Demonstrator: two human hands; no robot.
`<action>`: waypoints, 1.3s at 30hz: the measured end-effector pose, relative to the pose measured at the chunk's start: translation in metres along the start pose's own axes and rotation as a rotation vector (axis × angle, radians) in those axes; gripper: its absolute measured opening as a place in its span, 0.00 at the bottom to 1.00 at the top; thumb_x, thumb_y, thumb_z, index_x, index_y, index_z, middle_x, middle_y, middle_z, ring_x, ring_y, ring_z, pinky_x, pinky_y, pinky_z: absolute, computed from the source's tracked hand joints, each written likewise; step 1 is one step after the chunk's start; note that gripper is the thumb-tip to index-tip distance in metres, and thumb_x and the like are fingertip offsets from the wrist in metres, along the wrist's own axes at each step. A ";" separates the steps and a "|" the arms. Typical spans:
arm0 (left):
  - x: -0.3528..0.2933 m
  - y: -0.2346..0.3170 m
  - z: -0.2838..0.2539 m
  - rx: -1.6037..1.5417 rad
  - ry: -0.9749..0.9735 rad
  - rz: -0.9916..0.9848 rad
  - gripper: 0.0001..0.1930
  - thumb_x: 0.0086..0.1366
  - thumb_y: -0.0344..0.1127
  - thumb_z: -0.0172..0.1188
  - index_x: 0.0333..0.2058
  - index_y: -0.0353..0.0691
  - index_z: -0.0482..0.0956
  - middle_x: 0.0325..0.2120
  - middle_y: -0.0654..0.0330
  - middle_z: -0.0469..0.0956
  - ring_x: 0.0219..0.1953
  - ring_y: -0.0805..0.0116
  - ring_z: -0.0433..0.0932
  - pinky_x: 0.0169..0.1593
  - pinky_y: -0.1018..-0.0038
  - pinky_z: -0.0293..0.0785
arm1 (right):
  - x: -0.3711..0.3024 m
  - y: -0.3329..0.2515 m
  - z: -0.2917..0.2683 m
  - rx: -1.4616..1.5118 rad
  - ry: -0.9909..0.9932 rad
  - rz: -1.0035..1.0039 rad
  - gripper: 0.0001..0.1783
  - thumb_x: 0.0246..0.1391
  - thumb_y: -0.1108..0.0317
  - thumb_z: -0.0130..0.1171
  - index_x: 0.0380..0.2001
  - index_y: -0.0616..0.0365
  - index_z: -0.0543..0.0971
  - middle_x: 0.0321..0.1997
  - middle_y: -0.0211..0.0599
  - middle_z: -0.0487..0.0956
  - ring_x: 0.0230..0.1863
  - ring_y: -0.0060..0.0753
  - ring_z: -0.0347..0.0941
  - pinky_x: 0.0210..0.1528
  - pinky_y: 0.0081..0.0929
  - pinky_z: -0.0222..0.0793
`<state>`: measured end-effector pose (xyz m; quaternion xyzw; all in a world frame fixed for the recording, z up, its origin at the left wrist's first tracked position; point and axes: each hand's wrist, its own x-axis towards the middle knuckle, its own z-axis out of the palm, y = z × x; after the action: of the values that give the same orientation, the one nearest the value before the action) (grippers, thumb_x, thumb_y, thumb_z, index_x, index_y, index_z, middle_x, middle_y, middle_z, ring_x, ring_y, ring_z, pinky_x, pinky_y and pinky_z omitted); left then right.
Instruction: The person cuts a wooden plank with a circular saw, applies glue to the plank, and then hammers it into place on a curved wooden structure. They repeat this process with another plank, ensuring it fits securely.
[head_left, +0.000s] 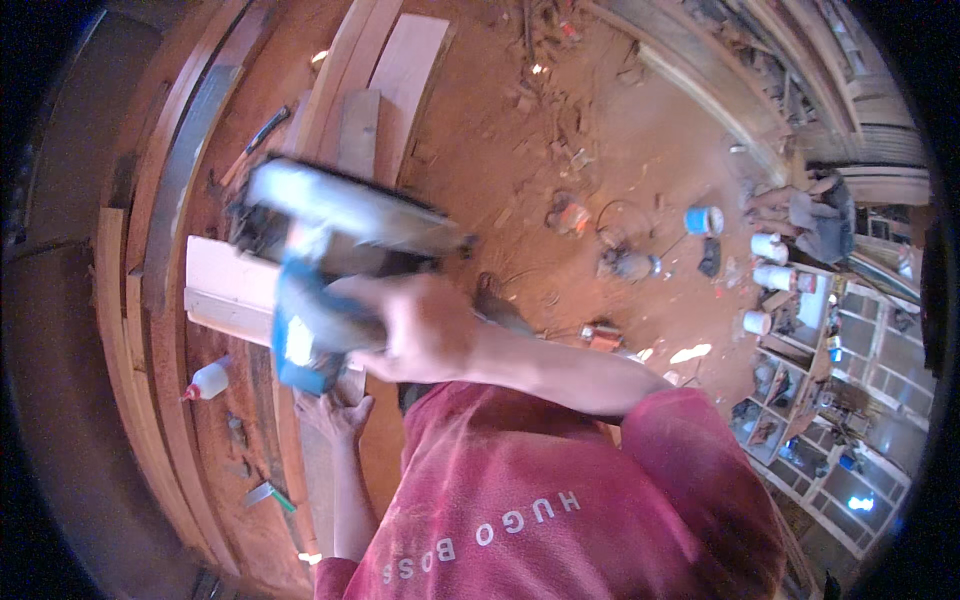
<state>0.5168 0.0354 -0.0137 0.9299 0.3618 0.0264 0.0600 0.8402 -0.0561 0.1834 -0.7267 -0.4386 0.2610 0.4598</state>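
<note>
Clutching blue power tool (303, 335), right grip (425, 328) wrapped, left grip (338, 416) spread, red-capped bottle (211, 378), contents unclear

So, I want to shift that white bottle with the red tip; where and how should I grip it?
Probably take the bottle around its white body, using the nearer left hand and coming from your right. The broad body faces you, while the narrow red tip points away, lower left. Your right hand holds the power tool.
</note>
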 end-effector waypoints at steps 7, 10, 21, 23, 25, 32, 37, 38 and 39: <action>0.013 0.015 -0.013 -0.016 -0.097 -0.118 0.67 0.33 0.66 0.74 0.74 0.54 0.56 0.70 0.36 0.54 0.70 0.37 0.57 0.67 0.43 0.55 | -0.047 0.075 -0.158 -0.314 0.411 0.420 0.23 0.51 0.68 0.66 0.51 0.64 0.79 0.45 0.43 0.85 0.47 0.32 0.81 0.54 0.33 0.75; 0.016 0.013 -0.008 -0.110 -0.006 -0.090 0.71 0.33 0.72 0.72 0.75 0.46 0.53 0.70 0.37 0.55 0.70 0.37 0.57 0.68 0.44 0.54 | -0.066 0.126 -0.226 -0.366 0.362 0.402 0.22 0.50 0.69 0.64 0.49 0.68 0.79 0.39 0.42 0.84 0.40 0.31 0.79 0.47 0.32 0.74; 0.046 0.055 -0.010 0.028 -0.399 -0.426 0.73 0.33 0.57 0.79 0.75 0.36 0.44 0.71 0.38 0.54 0.72 0.35 0.54 0.74 0.43 0.50 | 0.007 0.467 -0.261 -0.690 -0.026 0.736 0.35 0.49 0.62 0.66 0.59 0.67 0.70 0.43 0.63 0.82 0.47 0.65 0.80 0.52 0.53 0.76; 0.067 0.071 0.004 0.039 -0.418 -0.449 0.72 0.34 0.55 0.78 0.75 0.36 0.45 0.71 0.38 0.54 0.72 0.36 0.54 0.74 0.44 0.50 | 0.038 0.566 -0.242 -0.800 -0.134 0.615 0.39 0.52 0.62 0.66 0.66 0.63 0.65 0.45 0.62 0.83 0.48 0.64 0.80 0.52 0.53 0.76; 0.097 0.085 0.026 0.068 -0.457 -0.465 0.70 0.35 0.53 0.77 0.74 0.35 0.46 0.71 0.38 0.55 0.72 0.36 0.54 0.74 0.45 0.50 | 0.057 0.675 -0.217 -0.892 -0.194 0.417 0.44 0.56 0.61 0.65 0.72 0.57 0.59 0.47 0.61 0.83 0.50 0.63 0.81 0.54 0.51 0.76; 0.182 0.118 0.093 0.145 -0.533 -0.470 0.65 0.39 0.47 0.75 0.74 0.35 0.48 0.71 0.38 0.55 0.72 0.37 0.54 0.75 0.47 0.51 | 0.205 0.900 -0.152 -0.943 -0.355 0.491 0.33 0.64 0.61 0.52 0.72 0.51 0.61 0.41 0.50 0.86 0.41 0.50 0.85 0.40 0.46 0.81; 0.216 0.133 0.111 0.190 -0.577 -0.482 0.61 0.41 0.43 0.73 0.73 0.35 0.49 0.71 0.38 0.56 0.73 0.38 0.54 0.75 0.49 0.51 | 0.237 0.996 -0.083 -0.885 -0.369 0.677 0.21 0.62 0.62 0.53 0.57 0.52 0.79 0.45 0.47 0.86 0.42 0.44 0.85 0.38 0.43 0.81; 0.224 0.132 0.112 0.187 -0.580 -0.470 0.60 0.42 0.42 0.72 0.73 0.35 0.50 0.70 0.38 0.56 0.73 0.38 0.54 0.75 0.49 0.51 | 0.223 1.024 -0.066 -0.994 -0.222 0.544 0.18 0.61 0.63 0.54 0.52 0.53 0.82 0.46 0.47 0.85 0.42 0.44 0.85 0.39 0.42 0.80; 0.235 0.123 0.120 0.170 -0.595 -0.443 0.59 0.42 0.41 0.72 0.73 0.35 0.50 0.70 0.38 0.56 0.73 0.38 0.54 0.75 0.49 0.51 | 0.191 1.062 -0.053 -1.117 -0.074 0.424 0.16 0.60 0.63 0.55 0.47 0.53 0.84 0.47 0.46 0.85 0.43 0.44 0.84 0.40 0.40 0.80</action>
<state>0.7835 0.0928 -0.1150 0.7978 0.5219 -0.2883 0.0892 1.3949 -0.1161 -0.7422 -0.9205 -0.3707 0.1020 -0.0695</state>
